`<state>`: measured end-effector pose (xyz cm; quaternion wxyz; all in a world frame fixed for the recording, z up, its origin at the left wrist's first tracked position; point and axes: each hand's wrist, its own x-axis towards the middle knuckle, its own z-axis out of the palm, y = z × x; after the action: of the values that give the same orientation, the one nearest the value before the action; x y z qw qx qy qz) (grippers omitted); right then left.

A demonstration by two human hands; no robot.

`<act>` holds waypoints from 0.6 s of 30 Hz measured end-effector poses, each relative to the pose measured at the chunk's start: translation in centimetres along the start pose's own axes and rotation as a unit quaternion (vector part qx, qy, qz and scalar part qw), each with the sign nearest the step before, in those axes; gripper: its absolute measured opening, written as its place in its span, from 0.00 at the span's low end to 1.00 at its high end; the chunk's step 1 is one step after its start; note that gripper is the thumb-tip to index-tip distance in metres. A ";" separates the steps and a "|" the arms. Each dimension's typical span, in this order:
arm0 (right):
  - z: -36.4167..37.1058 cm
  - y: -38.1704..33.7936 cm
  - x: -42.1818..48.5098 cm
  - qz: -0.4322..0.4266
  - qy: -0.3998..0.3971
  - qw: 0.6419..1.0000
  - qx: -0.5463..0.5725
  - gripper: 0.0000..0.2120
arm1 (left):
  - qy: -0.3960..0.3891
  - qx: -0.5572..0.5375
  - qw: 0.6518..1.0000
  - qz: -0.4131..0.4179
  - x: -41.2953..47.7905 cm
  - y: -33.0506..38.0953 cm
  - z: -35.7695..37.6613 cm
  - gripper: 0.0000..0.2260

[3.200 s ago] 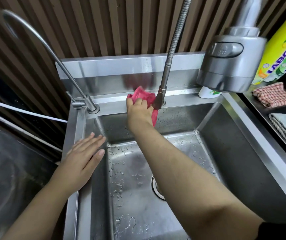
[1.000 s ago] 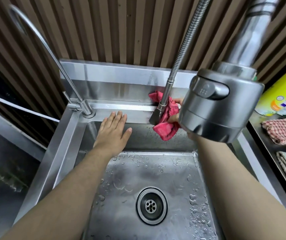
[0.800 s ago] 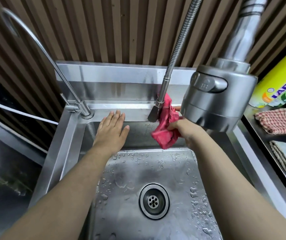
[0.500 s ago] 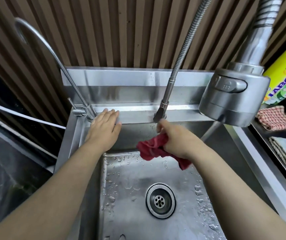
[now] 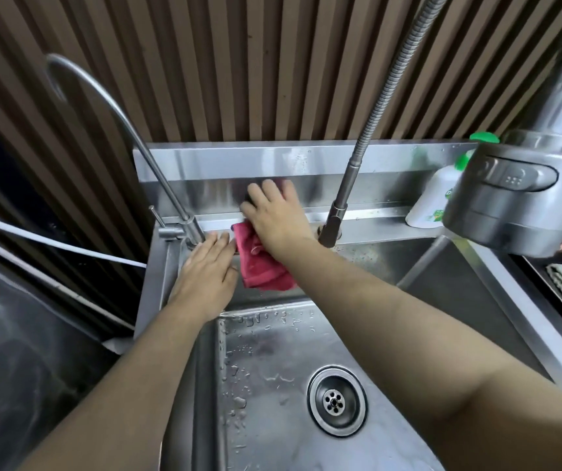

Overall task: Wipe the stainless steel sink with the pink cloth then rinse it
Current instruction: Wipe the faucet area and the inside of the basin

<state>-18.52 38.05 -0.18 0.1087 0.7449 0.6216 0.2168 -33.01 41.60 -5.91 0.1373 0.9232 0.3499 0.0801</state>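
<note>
Two hands (image 5: pixel 208 271) (image 5: pixel 278 217), one pink cloth (image 5: pixel 261 268), one sink (image 5: pixel 442 283), two taps (image 5: pixel 174 198) (image 5: pixel 341 198) — one drain (image 5: pixel 335 401), one bottle (image 5: pixel 432 198).

slatted wall (image 5: pixel 239 62): brown, vertical | left: dark surface (image 5: pixel 18 351) — glossy | white cord (image 5: pixel 52 239) above it

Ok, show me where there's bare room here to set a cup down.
Basin floor around the drain, between the arms, is bare though wet. The ledge strip between hose base and bottle is free. Crowded: left hand, cloth and right hand beside the thin tap.
</note>
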 end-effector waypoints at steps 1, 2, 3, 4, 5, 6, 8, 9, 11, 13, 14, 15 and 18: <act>0.3 -0.3 -0.6 0.057 0.034 0.997 0.036 0.10 | 0.000 0.002 1.000 0.003 0.0 0.0 0.1 0.27; 0.6 -0.3 -1.1 0.112 0.062 0.989 0.073 0.12 | -0.001 0.005 1.000 0.006 -0.1 -0.1 0.1 0.25; 1.0 -0.3 -1.5 0.147 0.057 0.978 0.136 0.14 | -0.001 0.006 1.000 0.009 0.0 -0.1 0.1 0.25; 1.2 -0.4 -1.8 0.177 0.030 0.963 0.200 0.13 | 0.000 0.006 1.000 0.013 0.0 -0.2 0.1 0.27; 1.3 -0.6 -2.2 0.205 -0.015 0.946 0.251 0.12 | 0.000 0.005 1.000 0.017 0.0 -0.3 0.1 0.29; 1.7 -1.0 -2.5 0.233 -0.034 0.928 0.289 0.13 | 0.000 0.004 1.000 0.019 0.0 -0.3 0.1 0.30; 2.0 -2.0 -2.9 0.283 -0.047 0.898 0.332 0.18 | 0.002 0.003 1.000 0.018 0.0 -0.4 0.2 0.31; 2.2 -2.7 -2.8 0.297 -0.054 0.891 0.339 0.22 | 0.004 0.001 1.000 0.017 0.0 -0.4 0.2 0.31; 2.0 -3.3 -2.0 0.312 -0.067 0.896 0.310 0.29 | 0.008 0.003 1.000 0.017 -0.1 -0.3 0.2 0.31; 1.9 -3.4 -1.7 0.316 -0.026 0.919 0.234 0.25 | 0.006 0.007 1.000 0.016 -0.1 -0.2 0.2 0.27; 1.7 -3.4 -1.6 0.312 0.019 0.924 0.220 0.20 | 0.003 0.006 1.000 0.012 -0.1 -0.2 0.2 0.26; 1.6 -3.6 -1.7 0.290 0.050 0.929 0.225 0.17 | 0.001 0.004 1.000 0.010 -0.1 -0.2 0.2 0.26; 2.7 -3.9 -1.8 0.209 -0.004 0.934 0.289 0.19 | -0.003 0.018 1.000 0.010 -0.1 -0.2 0.2 0.29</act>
<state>-20.97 37.37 -4.64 -0.1564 0.8579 0.4876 0.0432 -33.14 41.65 -6.12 0.1205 0.9293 0.3414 0.0727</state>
